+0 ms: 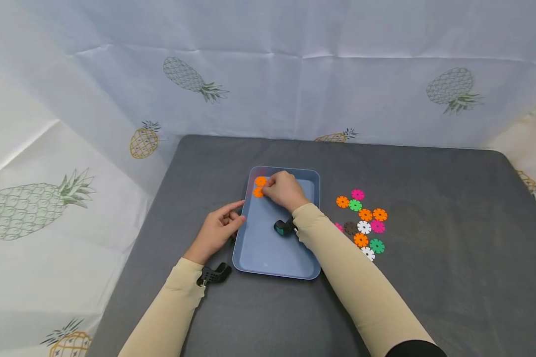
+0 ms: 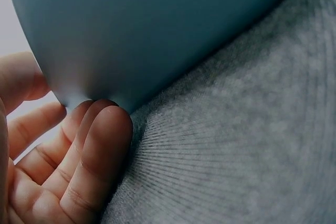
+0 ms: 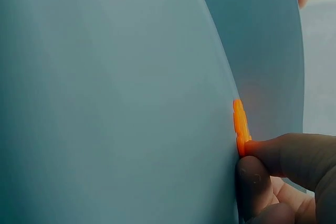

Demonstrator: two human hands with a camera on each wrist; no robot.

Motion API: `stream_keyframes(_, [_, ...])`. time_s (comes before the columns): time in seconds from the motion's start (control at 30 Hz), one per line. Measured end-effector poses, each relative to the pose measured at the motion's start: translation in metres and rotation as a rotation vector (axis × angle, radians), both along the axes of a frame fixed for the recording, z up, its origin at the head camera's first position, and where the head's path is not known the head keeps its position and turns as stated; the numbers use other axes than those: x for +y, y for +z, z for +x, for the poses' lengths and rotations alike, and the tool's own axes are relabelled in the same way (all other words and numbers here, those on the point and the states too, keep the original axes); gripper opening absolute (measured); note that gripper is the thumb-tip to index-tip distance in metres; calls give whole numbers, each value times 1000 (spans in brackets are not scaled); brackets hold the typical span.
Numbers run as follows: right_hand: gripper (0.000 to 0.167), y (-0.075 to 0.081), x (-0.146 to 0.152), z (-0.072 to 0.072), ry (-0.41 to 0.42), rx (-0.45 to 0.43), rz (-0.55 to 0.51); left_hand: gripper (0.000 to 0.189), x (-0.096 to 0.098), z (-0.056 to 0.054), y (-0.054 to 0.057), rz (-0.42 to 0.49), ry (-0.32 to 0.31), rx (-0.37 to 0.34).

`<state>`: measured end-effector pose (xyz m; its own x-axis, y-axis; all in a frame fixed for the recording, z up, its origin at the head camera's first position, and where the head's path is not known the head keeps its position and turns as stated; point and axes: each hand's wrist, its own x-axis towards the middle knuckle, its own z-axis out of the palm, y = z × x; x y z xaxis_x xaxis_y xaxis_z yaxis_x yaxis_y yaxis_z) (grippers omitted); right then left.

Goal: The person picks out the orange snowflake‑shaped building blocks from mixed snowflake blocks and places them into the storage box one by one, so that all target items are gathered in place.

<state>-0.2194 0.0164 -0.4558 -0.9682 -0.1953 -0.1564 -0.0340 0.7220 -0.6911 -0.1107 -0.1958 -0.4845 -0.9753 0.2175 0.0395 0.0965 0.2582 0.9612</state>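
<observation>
A pale blue rectangular tray (image 1: 277, 248) lies on the grey table. In its far left corner are two orange notched plastic discs (image 1: 260, 181). My right hand (image 1: 287, 190) reaches over the tray, its thumb and finger pinching an orange notched disc (image 3: 241, 124) low against the tray floor in the right wrist view. My left hand (image 1: 219, 229) is beside the tray's left wall, with loosely bent fingers (image 2: 105, 145) touching the wall's outer side. Its palm faces the tray and holds nothing.
Right of the tray lie several loose notched discs: orange (image 1: 379, 214), pink (image 1: 358, 194), green (image 1: 377, 246), white (image 1: 364, 227) and brown (image 1: 350, 228). A pineapple-print cloth (image 1: 268, 89) hangs behind the table. Black straps (image 1: 214, 273) circle both wrists.
</observation>
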Motion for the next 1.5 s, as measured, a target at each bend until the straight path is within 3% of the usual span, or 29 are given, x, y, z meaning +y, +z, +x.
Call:
stream_keyframes(0.7, [17, -1, -9, 2, 4, 19, 3, 47, -6, 2, 0, -12, 16, -9])
stream_keyframes(0.9, [19, -2, -8, 1, 10, 27, -17, 47, -7, 2, -1, -12, 18, 19])
stream_keyframes(1.23, [34, 6, -2, 3, 12, -108, -68, 47, -4, 1, -3, 4, 8, 12])
stream_keyframes(1.5, [30, 19, 7, 1, 40, -200, -96, 47, 0, -3, -1, 14, 2, -6])
